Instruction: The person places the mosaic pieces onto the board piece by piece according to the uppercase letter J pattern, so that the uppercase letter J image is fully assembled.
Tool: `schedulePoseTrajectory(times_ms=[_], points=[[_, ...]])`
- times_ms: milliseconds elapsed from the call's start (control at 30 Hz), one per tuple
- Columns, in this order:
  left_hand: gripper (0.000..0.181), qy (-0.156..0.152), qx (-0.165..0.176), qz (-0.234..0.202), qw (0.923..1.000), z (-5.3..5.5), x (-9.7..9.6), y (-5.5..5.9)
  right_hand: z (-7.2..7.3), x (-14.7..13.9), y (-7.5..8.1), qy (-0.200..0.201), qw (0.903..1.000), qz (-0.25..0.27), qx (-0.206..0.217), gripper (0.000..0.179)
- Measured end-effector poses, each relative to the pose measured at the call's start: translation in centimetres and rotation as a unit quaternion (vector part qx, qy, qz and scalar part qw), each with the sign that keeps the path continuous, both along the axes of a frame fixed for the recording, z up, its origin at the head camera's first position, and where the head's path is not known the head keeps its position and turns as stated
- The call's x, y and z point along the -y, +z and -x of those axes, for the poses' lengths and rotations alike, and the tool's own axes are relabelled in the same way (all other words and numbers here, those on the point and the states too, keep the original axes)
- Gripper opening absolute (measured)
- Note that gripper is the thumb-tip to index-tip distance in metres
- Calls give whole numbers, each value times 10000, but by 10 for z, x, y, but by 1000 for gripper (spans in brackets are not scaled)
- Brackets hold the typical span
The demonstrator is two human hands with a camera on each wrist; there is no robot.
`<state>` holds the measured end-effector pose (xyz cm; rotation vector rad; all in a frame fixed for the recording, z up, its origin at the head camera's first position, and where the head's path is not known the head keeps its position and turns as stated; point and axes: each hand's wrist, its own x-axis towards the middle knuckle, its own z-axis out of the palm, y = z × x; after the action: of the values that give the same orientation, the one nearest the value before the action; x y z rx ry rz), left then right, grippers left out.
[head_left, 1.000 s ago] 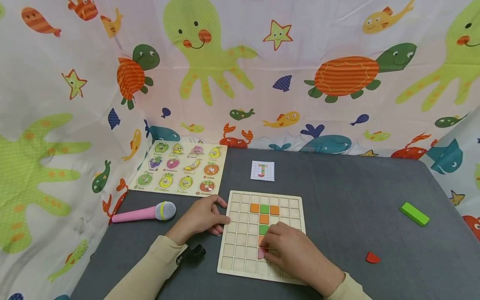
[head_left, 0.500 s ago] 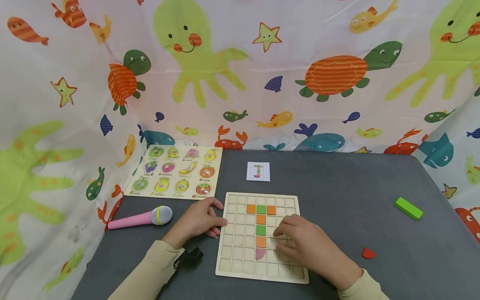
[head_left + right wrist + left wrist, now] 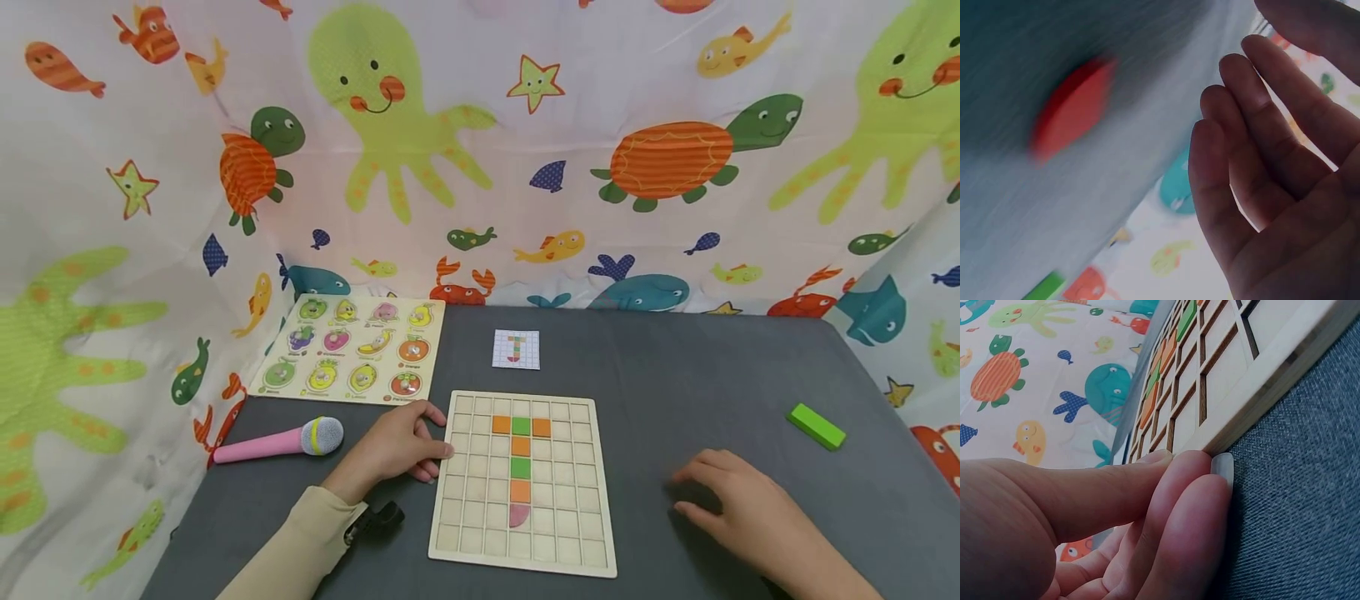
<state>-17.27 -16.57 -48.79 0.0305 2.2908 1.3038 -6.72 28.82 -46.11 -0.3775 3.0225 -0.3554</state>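
A square wooden grid board lies on the dark table, with orange and green squares set in a T shape. At the foot of that column sits a pink quarter-round piece. My left hand pinches the board's left edge between thumb and fingers; the left wrist view shows the thumb tip on the rim. To the right of the board, my right hand is over the table with loosely bent fingers, holding nothing. A red quarter-round piece lies below it, hidden in the head view.
A small pattern card lies behind the board. At the back left is a fruit picture puzzle, with a pink toy microphone in front of it. A green block lies far right. A sea-animal curtain borders the table.
My right hand has let go of the pink quarter-round piece, leaving it in its cell, and has moved right, off the board to the red piece. The left hand has stayed at the board's edge.
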Motion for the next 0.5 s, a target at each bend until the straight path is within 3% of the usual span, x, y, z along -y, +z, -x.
schedulePoseTrajectory(times_ms=[233,500], points=[[46,-18,-100,-107,9999,-1,0,-1,-6,-45,-8,-291,9972,-306,616,29],[47,-3,-106,-81,9999,-3,0,-1,-6,-58,-15,-365,9942,-307,962,25]])
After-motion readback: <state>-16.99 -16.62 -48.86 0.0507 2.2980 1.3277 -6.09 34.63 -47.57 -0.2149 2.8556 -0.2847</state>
